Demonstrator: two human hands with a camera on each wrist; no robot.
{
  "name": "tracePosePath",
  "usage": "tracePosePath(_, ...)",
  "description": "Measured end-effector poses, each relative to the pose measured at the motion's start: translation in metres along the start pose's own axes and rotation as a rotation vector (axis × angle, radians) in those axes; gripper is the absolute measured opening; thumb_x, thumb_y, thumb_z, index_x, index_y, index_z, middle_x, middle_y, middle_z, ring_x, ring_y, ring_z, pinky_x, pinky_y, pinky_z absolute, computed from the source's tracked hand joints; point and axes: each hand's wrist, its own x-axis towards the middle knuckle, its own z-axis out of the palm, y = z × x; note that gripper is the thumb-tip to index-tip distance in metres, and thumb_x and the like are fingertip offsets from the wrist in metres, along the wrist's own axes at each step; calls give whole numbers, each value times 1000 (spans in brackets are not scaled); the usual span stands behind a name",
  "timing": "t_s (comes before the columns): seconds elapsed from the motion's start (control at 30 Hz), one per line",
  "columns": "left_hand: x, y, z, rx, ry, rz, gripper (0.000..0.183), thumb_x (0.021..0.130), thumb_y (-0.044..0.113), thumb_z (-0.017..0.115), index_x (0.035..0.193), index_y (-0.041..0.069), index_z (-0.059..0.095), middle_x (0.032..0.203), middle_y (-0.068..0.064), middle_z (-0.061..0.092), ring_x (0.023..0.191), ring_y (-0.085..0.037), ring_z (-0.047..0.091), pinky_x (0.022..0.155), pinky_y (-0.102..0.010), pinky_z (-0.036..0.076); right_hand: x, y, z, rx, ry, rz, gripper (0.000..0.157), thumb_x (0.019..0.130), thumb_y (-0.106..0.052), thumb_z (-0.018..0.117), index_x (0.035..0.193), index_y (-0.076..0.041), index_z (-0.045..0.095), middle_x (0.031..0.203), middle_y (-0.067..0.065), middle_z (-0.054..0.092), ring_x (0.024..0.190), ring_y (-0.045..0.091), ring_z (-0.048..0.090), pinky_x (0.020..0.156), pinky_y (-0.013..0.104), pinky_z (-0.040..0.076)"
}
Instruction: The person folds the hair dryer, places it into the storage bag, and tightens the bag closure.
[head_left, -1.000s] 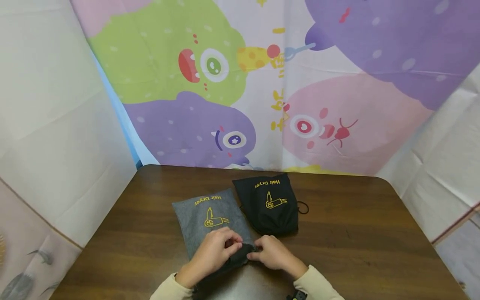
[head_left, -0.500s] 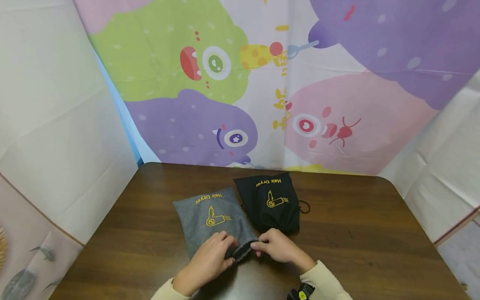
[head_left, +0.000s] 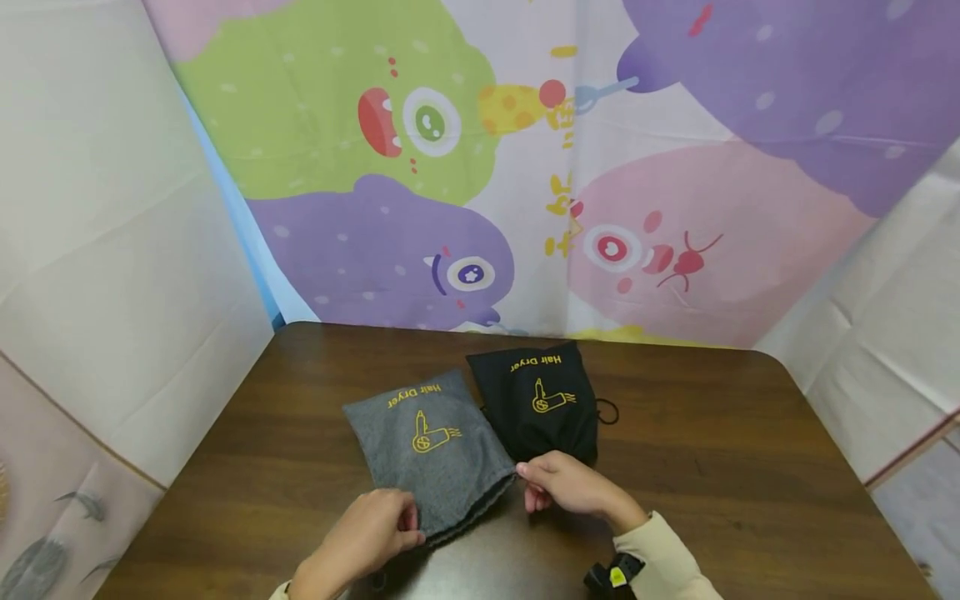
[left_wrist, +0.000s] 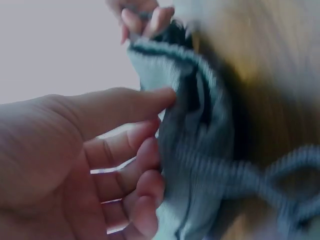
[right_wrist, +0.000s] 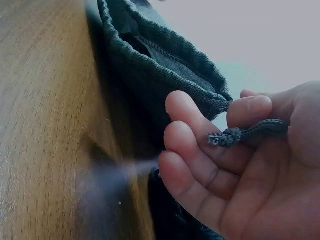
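Note:
A grey drawstring bag (head_left: 450, 475) lies on the table, its mouth toward me. It bears yellow "Hair Dryer" lettering and a hair dryer outline, both upside down to me. My left hand (head_left: 367, 525) pinches the left side of the mouth between thumb and fingers. My right hand (head_left: 573, 483) holds the drawstring (right_wrist: 227, 136) at the other corner between thumb and forefinger; the cord's knotted end lies across the palm. The mouth (right_wrist: 155, 55) gapes slightly and looks dark inside. A looped cord (left_wrist: 285, 195) hangs from the left corner. What the bag contains is hidden.
A black drawstring bag (head_left: 536, 417) with the same print lies just behind and right of the grey one, a cord loop (head_left: 609, 411) at its right. The brown wooden table (head_left: 712, 467) ends at a cartoon-printed cloth (head_left: 420, 250). Pale cloths hang at both sides.
My left hand has moved left and toward me, to the bag's left corner. My right hand has shifted slightly right. The mouth, earlier folded and bunched, is now spread wide between the hands.

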Motion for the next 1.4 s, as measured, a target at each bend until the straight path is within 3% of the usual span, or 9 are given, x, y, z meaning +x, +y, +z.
tracePosePath(0.17,-10,-13,-9,37,-32,-95,35,71,40,81,63,23,52,59,14,49,56,-2,43,53,-24,35,0,2,-1,14,22,9,50,104,-26,43,72,10,55,72,21,68,62,8,57,62,25,51)
tracePosePath(0.3,-14,-19,-12,8,-111,-147,37,71,47,80,73,18,56,65,9,54,60,-8,47,55,-28,37,0,3,-3,32,49,14,49,104,-24,44,71,11,51,72,22,67,62,10,57,61,27,50)
tracePosePath(0.5,-15,-22,-10,-74,-250,-129,31,72,45,81,74,19,65,67,11,61,62,-6,49,57,-28,39,1,5,-5,78,150,41,48,104,-24,44,71,11,50,69,14,67,60,10,55,59,27,49)
tracePosePath(0.7,-11,-17,-2,-65,-233,-46,28,74,44,79,66,21,65,59,15,55,56,-2,42,53,-26,35,1,0,-2,71,81,5,47,104,-22,44,71,12,48,72,21,67,62,9,56,61,27,50)
tracePosePath(0.87,-4,-8,5,-20,-220,-35,35,72,46,80,59,20,59,55,13,48,53,-5,41,51,-27,35,0,-10,1,61,10,-63,45,103,-19,45,69,10,46,74,27,66,64,7,57,63,25,51)
tracePosePath(1.03,-4,-2,9,-16,-232,-65,34,70,40,80,54,20,58,54,10,51,52,-10,45,50,-30,36,-2,-17,2,51,5,-109,45,103,-19,45,68,9,46,74,28,66,65,6,57,64,24,51)
tracePosePath(1.17,-5,-4,8,-40,-195,-67,26,67,28,76,53,17,57,56,7,53,51,-11,45,50,-31,37,-2,-15,0,47,38,-122,45,104,-18,43,68,8,46,73,27,65,65,6,57,65,24,51)
tracePosePath(1.3,-6,-9,2,-87,-184,-86,30,68,26,72,51,15,50,53,10,43,52,-9,37,50,-28,33,-3,-12,-4,58,84,-123,44,104,-17,43,68,9,46,73,28,65,64,7,57,65,24,51)
tracePosePath(1.4,-7,-14,-3,-152,-213,-50,31,73,26,70,51,14,51,51,14,37,50,-3,32,48,-23,31,-3,-10,-7,69,96,-118,44,104,-16,43,68,10,46,73,29,64,64,8,57,64,25,51)
